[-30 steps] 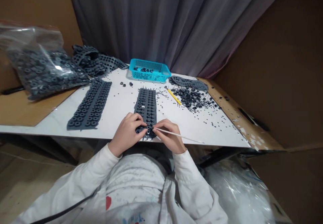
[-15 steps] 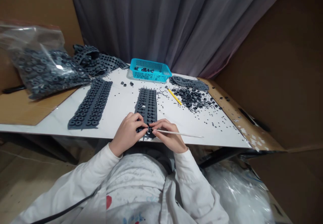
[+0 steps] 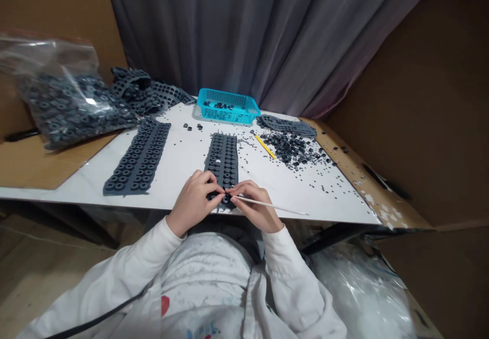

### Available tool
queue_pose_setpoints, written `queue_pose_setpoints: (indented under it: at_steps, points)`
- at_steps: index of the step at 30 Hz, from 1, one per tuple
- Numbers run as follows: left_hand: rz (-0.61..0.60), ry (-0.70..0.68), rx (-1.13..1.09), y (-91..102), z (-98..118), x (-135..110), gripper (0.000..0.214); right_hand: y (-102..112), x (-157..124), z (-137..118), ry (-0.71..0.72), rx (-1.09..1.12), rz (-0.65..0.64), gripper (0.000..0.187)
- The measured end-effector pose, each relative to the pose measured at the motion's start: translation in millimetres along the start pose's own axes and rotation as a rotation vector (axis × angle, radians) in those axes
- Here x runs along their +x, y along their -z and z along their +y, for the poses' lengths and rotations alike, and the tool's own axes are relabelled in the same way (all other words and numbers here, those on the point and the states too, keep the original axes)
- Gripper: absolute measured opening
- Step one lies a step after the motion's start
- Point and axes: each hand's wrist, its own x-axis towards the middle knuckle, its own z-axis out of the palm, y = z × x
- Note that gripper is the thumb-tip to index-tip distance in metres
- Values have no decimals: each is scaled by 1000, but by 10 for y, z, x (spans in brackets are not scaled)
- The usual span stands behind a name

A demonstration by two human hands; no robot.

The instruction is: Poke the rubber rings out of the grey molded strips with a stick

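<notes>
A dark grey rubber sheet (image 3: 222, 150) with rows of round, ring-like bumps lies on the table in front of me. Over its near end, my left hand (image 3: 198, 194) is closed, thumb and forefinger pinched at a small spot whose contents I cannot make out. My right hand (image 3: 257, 204) holds a thin white stick (image 3: 275, 206) between thumb and fingers, its free end pointing right. The fingertips of both hands nearly meet above the sheet, hiding part of its bumps. To the left rests a second, similar rubber sheet (image 3: 137, 158).
Behind the sheet stands a blue plastic basket (image 3: 229, 117) with small black pieces inside. At right are a pile of black bits (image 3: 288, 148), a yellow stick (image 3: 264, 146) and a folded sheet (image 3: 288, 125). A clear bag (image 3: 76, 105) of rings stands at left, near heaped sheets (image 3: 148, 92).
The free end of the white stick has dipped slightly. Both hands stay at almost the same place over the sheet.
</notes>
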Motion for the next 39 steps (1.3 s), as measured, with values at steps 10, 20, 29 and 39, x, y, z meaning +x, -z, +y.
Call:
queue_pose_setpoints:
  at_steps: [10, 20, 29, 39]
  points:
    - [-21, 25, -1, -2, -11, 9, 10, -11, -22, 65, 61, -66, -25, 14]
    - [-25, 37, -19, 8, -3, 18, 11, 12, -15, 16, 30, -9, -17, 12]
    - [-50, 57, -22, 5, 0, 17, 11, 9, 2, -7, 40, -25, -16, 12]
    - [-42, 46, -26, 6, 6, 23, 10, 2, -3, 35, 43, -24, -19, 12]
